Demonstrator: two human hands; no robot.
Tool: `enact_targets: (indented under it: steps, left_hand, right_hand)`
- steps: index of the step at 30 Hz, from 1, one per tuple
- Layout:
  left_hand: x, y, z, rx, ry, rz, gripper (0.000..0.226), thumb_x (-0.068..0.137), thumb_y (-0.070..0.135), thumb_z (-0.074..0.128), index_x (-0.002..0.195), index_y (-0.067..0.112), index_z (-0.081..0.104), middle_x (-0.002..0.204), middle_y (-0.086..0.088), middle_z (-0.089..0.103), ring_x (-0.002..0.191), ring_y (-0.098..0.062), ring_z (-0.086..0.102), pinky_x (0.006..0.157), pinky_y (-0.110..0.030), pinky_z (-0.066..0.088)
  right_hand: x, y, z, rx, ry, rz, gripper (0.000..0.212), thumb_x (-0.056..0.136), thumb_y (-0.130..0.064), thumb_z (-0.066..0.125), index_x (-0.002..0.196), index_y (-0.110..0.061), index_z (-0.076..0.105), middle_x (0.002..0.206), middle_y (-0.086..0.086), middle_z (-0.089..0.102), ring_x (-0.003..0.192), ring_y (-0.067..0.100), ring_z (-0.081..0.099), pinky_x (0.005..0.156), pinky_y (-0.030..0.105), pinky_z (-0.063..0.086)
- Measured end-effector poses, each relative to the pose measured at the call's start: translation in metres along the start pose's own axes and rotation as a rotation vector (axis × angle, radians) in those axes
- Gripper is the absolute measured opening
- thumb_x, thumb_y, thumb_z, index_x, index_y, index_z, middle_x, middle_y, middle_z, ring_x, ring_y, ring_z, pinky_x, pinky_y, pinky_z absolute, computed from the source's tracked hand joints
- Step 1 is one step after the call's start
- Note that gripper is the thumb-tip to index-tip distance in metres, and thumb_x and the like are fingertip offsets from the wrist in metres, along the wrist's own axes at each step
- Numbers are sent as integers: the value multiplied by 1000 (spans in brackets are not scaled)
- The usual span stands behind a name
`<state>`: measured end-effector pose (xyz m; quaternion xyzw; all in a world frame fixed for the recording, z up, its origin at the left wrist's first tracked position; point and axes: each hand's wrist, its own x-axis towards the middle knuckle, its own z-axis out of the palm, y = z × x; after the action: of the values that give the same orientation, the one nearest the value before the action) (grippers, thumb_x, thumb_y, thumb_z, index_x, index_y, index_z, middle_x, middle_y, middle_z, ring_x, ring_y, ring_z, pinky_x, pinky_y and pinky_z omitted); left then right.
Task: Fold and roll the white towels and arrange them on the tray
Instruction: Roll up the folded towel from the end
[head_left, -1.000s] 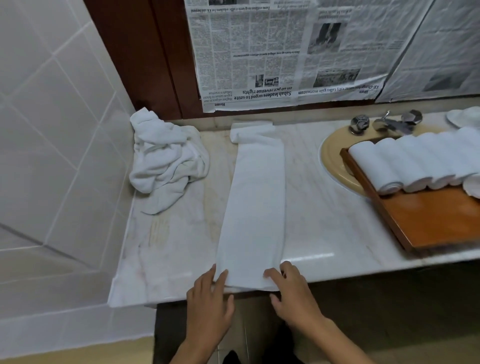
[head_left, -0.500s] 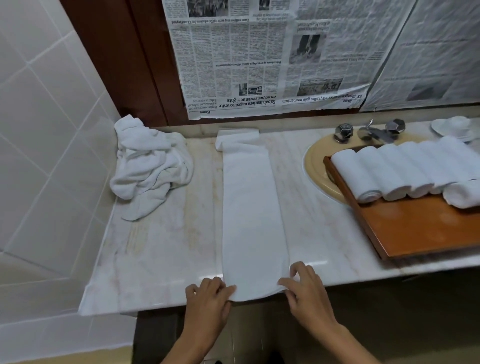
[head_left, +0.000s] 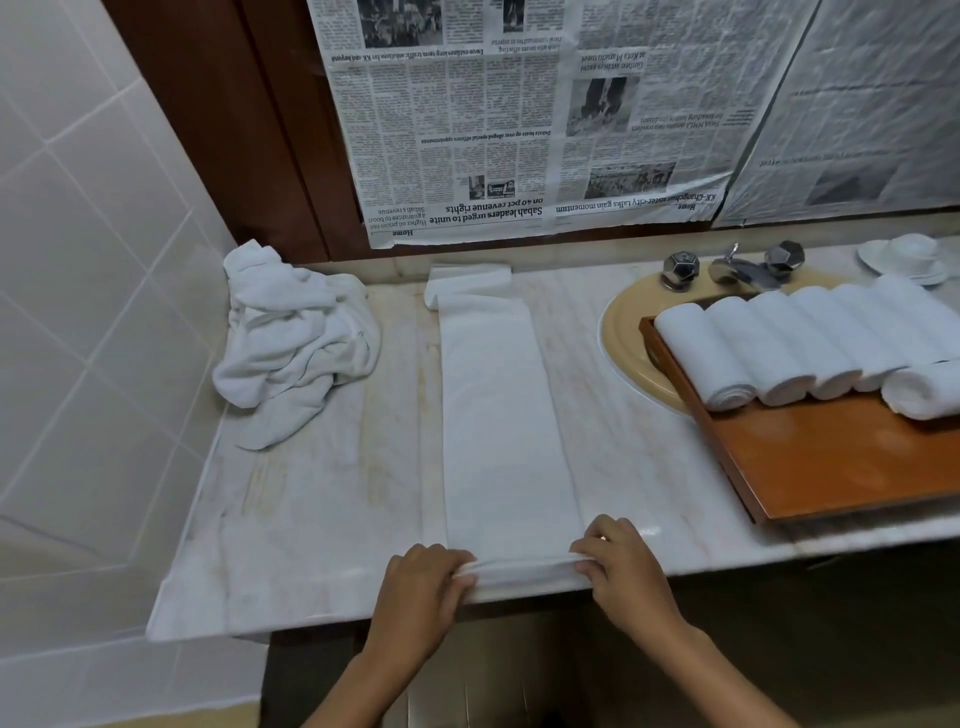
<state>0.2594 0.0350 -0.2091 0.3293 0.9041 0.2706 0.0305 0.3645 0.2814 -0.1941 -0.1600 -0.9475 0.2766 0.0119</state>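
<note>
While my left grip (head_left: 422, 582) and right grip (head_left: 617, 564) pinch the long towel (head_left: 504, 415) by its near end, it lies along the marble table (head_left: 322, 493), under newspaper sheets (head_left: 467, 130).

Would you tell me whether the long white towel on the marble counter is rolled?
Barely: the long white towel lies mostly flat; only its near end is curled in the left hand and right hand.

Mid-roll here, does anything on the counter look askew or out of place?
Yes. On the wooden tray, one rolled towel lies across the front of the row instead of in line. The tray rests partly over the sink basin. The far end of the folded towel is bunched up.
</note>
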Motion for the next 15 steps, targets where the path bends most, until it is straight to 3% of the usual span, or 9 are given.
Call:
enact_targets:
  steps: [2, 5, 9, 12, 15]
  left_hand:
    - [3, 3, 1, -101, -6, -103, 18, 90, 40, 58, 105, 34, 67, 90, 21, 64, 81, -2, 54, 77, -17, 35]
    - [4, 5, 5, -160, 34, -122, 16, 90, 38, 59, 102, 33, 68, 89, 24, 62, 81, 0, 54, 81, -26, 44]
    - [0, 4, 10, -112, 66, -117, 17, 91, 38, 59, 98, 28, 71, 87, 23, 55, 81, -3, 52, 78, -30, 47]
    - [0, 0, 11, -60, 92, -119, 35, 88, 47, 48, 96, 27, 76, 92, 20, 50, 84, -4, 50, 75, -27, 46]
    - [1, -3, 9, -14, 50, -95, 36, 88, 46, 47, 102, 28, 75, 92, 17, 56, 83, -6, 52, 73, -25, 46]
  right_hand:
    - [2, 2, 2, 76, -50, 64, 15, 95, -12, 62, 107, -12, 72, 93, -17, 49, 88, 4, 52, 75, 4, 36]
    - [3, 2, 0, 170, -118, 141, 14, 97, -10, 57, 102, -17, 69, 92, -14, 55, 89, 5, 57, 76, 8, 41]
    - [2, -1, 0, 253, -71, 207, 19, 96, -9, 58, 92, -27, 59, 94, -12, 60, 89, 5, 57, 74, 10, 43]
    - [-1, -4, 2, 174, -11, 169, 15, 96, -13, 56, 92, -27, 55, 93, -10, 57, 86, 6, 55, 69, 12, 43]
    - [-5, -6, 6, -3, 75, 34, 12, 93, -12, 60, 92, -24, 62, 95, -12, 54, 87, 8, 50, 69, 10, 41]
